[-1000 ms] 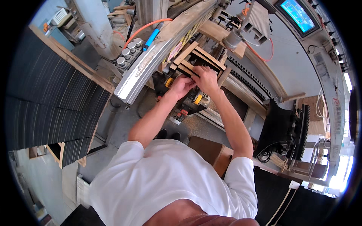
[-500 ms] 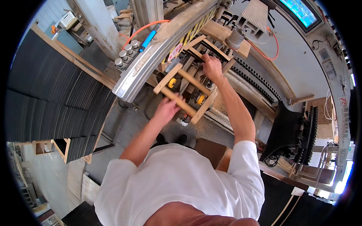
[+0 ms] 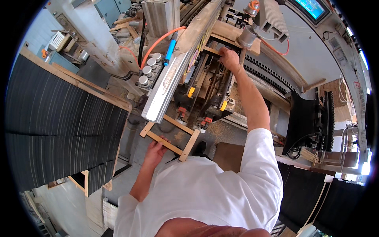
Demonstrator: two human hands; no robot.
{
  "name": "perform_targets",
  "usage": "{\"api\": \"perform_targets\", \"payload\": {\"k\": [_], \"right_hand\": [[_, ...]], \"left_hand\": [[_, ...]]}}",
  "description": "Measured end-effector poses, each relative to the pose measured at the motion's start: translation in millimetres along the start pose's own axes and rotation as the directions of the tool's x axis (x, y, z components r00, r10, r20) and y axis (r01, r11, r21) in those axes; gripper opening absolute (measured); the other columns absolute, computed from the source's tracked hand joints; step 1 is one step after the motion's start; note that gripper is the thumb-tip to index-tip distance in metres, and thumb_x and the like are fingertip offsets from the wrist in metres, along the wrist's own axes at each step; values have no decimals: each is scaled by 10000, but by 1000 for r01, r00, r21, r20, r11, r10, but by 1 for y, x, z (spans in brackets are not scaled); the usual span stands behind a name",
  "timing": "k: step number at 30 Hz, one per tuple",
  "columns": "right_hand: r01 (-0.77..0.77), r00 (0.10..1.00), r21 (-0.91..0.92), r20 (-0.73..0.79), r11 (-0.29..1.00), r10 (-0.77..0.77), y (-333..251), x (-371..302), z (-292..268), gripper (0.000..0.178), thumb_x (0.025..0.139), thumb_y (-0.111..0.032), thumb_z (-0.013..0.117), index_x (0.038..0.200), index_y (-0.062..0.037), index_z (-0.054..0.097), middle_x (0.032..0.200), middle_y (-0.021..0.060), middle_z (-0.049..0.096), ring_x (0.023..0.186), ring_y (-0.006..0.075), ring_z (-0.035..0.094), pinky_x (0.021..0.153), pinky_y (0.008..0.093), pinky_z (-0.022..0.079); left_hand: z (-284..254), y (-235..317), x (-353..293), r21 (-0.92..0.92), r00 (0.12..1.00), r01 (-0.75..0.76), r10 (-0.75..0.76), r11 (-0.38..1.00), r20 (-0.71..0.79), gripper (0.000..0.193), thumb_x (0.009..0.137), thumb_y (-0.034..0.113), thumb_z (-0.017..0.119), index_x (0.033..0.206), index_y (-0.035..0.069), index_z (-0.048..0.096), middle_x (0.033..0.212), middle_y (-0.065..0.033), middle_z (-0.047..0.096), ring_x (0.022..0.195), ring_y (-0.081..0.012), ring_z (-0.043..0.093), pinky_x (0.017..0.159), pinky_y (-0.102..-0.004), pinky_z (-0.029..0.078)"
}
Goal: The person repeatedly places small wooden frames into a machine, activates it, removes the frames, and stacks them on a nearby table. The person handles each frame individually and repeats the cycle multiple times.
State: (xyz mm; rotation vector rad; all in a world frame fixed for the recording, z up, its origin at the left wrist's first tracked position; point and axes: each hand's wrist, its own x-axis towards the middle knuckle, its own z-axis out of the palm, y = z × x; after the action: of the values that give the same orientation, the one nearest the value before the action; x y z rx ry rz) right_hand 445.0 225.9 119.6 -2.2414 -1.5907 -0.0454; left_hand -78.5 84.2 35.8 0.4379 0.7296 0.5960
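Close to my body on the left, my left hand [image 3: 155,152] grips the near rail of a small rectangular wooden frame [image 3: 189,145]. This frame has two rails between two shorter end bars and hangs tilted in front of the machine. Farther off, my right hand [image 3: 230,59] reaches into the machine, its fingers closed on the corner of a second wooden frame [image 3: 211,50]. Much of that frame is hidden behind the hand and the machine parts. Between the two hands lie the machine's dark rails, with yellow pieces [image 3: 224,105] on them.
A silver machine beam [image 3: 160,98] carries a blue marker [image 3: 170,49] and several round knobs [image 3: 147,71]. On the left stands a tall stack of dark panels [image 3: 63,122]. A metal cylinder [image 3: 247,37] sits beyond my right hand. A screen [image 3: 312,10] is at upper right.
My left hand has drawn its wooden frame off the machine, back toward my body and to the left. My right hand remains at the second frame. The whole view has shifted somewhat.
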Motion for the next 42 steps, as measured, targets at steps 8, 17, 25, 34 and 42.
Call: {"api": "perform_targets", "payload": {"k": [8,17,25,34,42], "right_hand": [[-34,996,115,88,993,24,7,8,-6,285,689,-134,749,954,-110,644,882,110,687,896,319,649,763,403,508],[136,985,-35,109,990,-131,7,4,-12,265,746,-178,697,989,-128,602,905,113,677,928,331,624,816,438,451],[248,968,-117,69,962,-241,12,0,-17,289,741,-177,701,1004,-136,588,1043,77,628,1013,313,572,820,449,404],[265,964,-139,21,954,-265,8,-2,-21,277,725,-194,722,983,-160,627,1059,67,630,1030,312,565,850,446,413],[255,967,-178,52,951,-249,8,-1,-22,326,734,-229,732,1040,-177,632,1016,80,640,1008,314,577,850,463,412]], "left_hand": [[-6,11,18,22,1000,24,-24,999,-11,298,946,103,544,1228,20,494,1163,-103,574,1152,-278,551,1017,-397,437],[-14,-23,31,60,991,-44,51,997,-123,265,947,92,545,1201,24,504,1130,-88,588,1092,-243,574,955,-388,469],[-17,-47,28,264,920,-41,139,964,-366,261,947,103,528,1199,39,506,1169,-98,590,1092,-226,576,935,-379,471],[-2,-59,10,426,870,18,196,904,-452,253,926,157,556,1163,69,549,1110,-64,617,1028,-200,603,855,-385,509],[-17,-57,-8,503,854,-108,339,858,-395,224,944,129,498,1151,69,563,1092,-53,609,1020,-183,590,856,-356,505]]}}
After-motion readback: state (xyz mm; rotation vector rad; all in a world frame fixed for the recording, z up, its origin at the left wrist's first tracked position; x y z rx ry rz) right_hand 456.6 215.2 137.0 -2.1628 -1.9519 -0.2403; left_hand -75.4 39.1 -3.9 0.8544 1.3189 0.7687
